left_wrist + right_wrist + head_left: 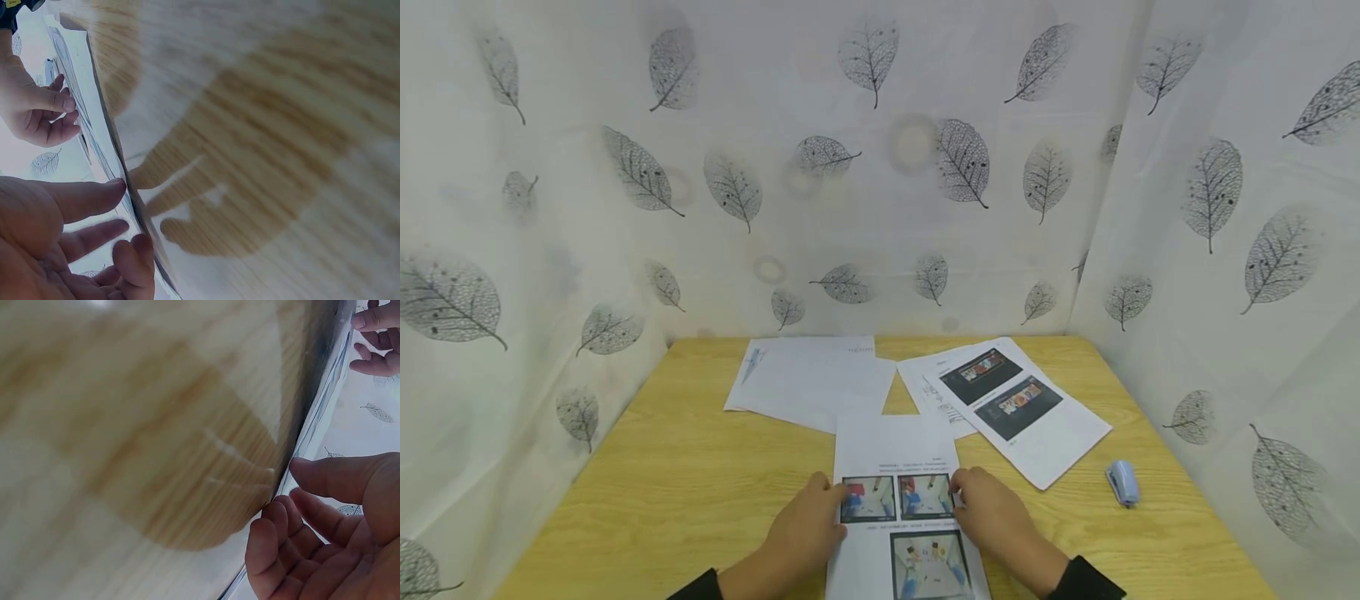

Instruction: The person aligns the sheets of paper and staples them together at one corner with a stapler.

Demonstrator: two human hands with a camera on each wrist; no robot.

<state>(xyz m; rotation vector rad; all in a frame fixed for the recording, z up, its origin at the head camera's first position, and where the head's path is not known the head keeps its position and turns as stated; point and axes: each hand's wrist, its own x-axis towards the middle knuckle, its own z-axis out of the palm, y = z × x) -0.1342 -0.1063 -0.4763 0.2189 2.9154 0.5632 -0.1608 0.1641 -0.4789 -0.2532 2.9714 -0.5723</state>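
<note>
A printed stack of paper sheets (895, 437) lies in front of me on the table, with two small pictures side by side and a larger one below. My left hand (805, 521) holds its left edge, thumb by the upper left picture. Across from it, my right hand (1000, 521) holds the right edge beside the other small picture. In the left wrist view the left thumb and fingertips meet the paper edge (103, 119) low over the wood. The right wrist view shows the right thumb (337, 478) at the edge, with the other fingers bent beside it.
Behind the stack, white sheets (812, 379) fan out to the left. More sheets with dark printed pictures (1045, 454) lie at the back right. A small blue-grey stapler (1123, 483) sits on the wooden table (700, 467) at right. Leaf-patterned cloth (880, 208) surrounds the table.
</note>
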